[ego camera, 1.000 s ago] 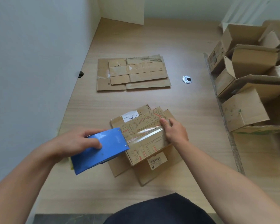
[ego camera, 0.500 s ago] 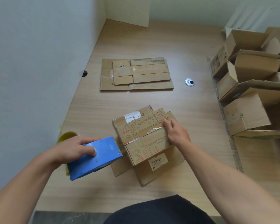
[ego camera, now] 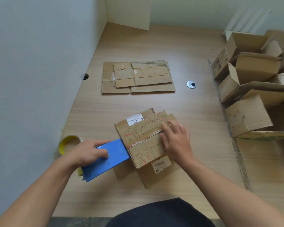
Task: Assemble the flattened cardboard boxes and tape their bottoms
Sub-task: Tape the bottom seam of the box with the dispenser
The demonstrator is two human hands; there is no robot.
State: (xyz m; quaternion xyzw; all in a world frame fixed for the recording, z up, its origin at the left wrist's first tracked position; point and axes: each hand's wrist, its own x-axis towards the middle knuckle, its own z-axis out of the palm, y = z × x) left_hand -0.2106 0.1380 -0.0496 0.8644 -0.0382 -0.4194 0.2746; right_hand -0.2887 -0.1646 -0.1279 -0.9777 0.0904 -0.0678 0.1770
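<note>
A small printed cardboard box (ego camera: 143,140) stands bottom-up on the wooden table (ego camera: 203,145), its lower flaps splayed out beneath it. Clear tape runs along the seam of its closed bottom flaps. My left hand (ego camera: 87,153) grips a blue tape dispenser (ego camera: 105,159) whose front end meets the box's left edge. My right hand (ego camera: 175,140) lies flat on the right part of the box top, fingers straight, pressing on the taped seam. A stack of flattened boxes (ego camera: 138,77) lies further back on the table.
A yellow-cored tape roll (ego camera: 69,143) sits by the wall left of the dispenser. Several assembled open boxes (ego camera: 252,89) are piled at the right. A round metal cable grommet (ego camera: 191,84) is set into the table. A white wall borders the left side.
The dispenser pulled back left off the box top to its left edge, leaving tape along the seam. My right hand moved from the box's right edge onto the top, flattened.
</note>
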